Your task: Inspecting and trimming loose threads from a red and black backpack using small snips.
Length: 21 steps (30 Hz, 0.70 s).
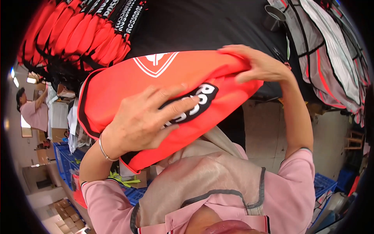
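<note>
A red fabric bag [196, 72] lies directly beneath the spread fingers of the left hand [141, 117], its long axis slanting rightward and away from them toward the right hand [264, 64], whose fingers and thumb clasp its far end.

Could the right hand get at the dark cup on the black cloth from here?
Likely yes: the dark cup is beyond the right hand with nothing visibly between them, though that hand would first have to release the red bag.
</note>
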### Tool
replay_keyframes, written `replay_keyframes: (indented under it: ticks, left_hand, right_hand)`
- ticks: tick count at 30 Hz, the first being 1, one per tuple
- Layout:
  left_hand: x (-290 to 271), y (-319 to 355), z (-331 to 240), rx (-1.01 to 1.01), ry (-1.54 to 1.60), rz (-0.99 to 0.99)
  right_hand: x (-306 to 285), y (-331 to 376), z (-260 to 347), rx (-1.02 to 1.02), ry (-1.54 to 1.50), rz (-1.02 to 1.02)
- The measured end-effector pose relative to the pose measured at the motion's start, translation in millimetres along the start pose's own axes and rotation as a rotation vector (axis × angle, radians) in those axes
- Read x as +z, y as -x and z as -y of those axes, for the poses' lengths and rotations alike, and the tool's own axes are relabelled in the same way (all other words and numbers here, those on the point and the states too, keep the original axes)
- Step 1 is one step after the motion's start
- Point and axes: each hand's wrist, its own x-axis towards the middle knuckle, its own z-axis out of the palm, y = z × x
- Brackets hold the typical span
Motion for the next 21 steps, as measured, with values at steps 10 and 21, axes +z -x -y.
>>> replay_keyframes:
  ticks: [10, 21]
  left_hand:
    - [28, -49, -39, 0.109, -0.717, 0.204]
    - [58, -39, -65, 0.485, -0.142, 0.273]
  right_hand:
    - [26, -47, 33, -0.117, 0.159, -0.047]
    - [19, -90, 25, -0.271, 0.274, -0.193]
